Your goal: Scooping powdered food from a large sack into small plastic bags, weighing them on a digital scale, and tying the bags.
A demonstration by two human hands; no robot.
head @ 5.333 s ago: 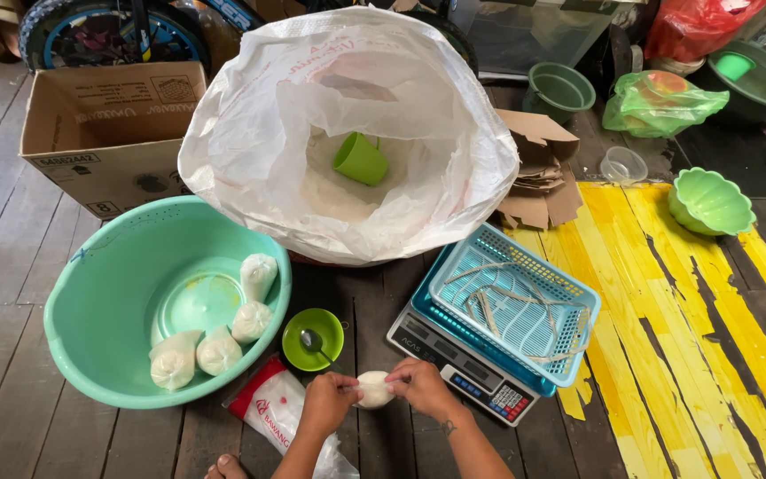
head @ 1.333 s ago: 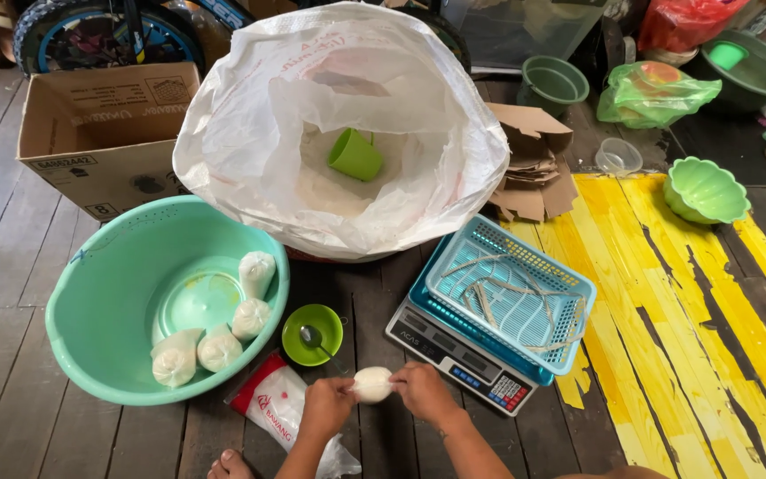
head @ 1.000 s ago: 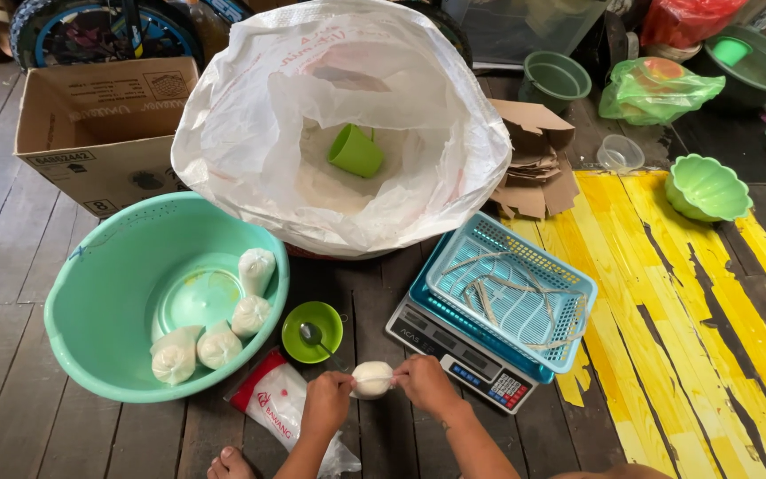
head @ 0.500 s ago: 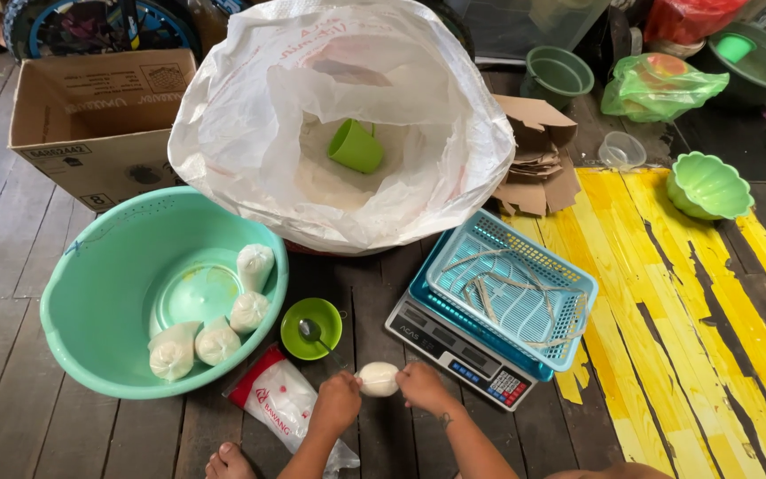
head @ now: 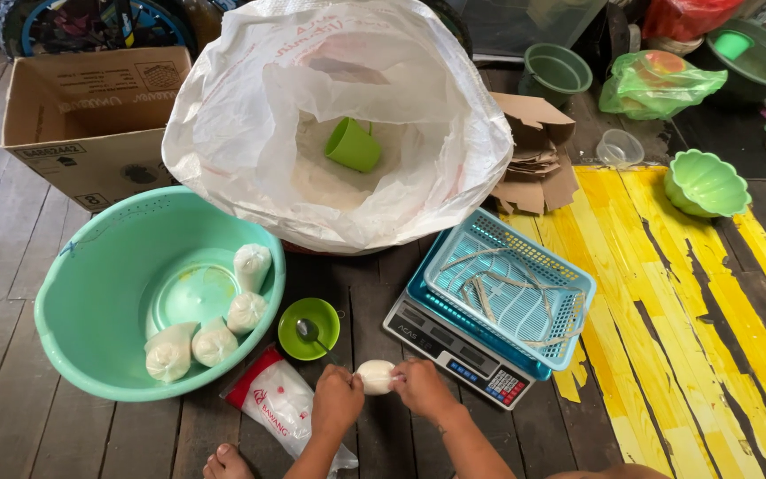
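Both my hands hold one small clear plastic bag of white powder (head: pixel 374 376) just above the wooden floor. My left hand (head: pixel 337 399) grips its left side and my right hand (head: pixel 420 388) pinches its right end. Straight ahead stands a big white sack (head: pixel 250 133) of white powder with a green cup (head: pixel 353 145) lying in it. To the left, a mint-green basin (head: pixel 90 293) holds several filled, tied little bags (head: pixel 214 341). A small green bowl with a spoon (head: pixel 308 328) sits just beyond my left hand.
A digital scale (head: pixel 458 355) carrying a blue basket (head: pixel 507 288) sits to the right of my hands. A printed packet (head: pixel 278 401) lies by my left wrist. A cardboard box (head: pixel 90 115) stands at far left, green bowls (head: pixel 705 182) and tubs at far right.
My hands have kept hold of the same small bag, shifting it slightly while working at its right end. Everything else stays in place.
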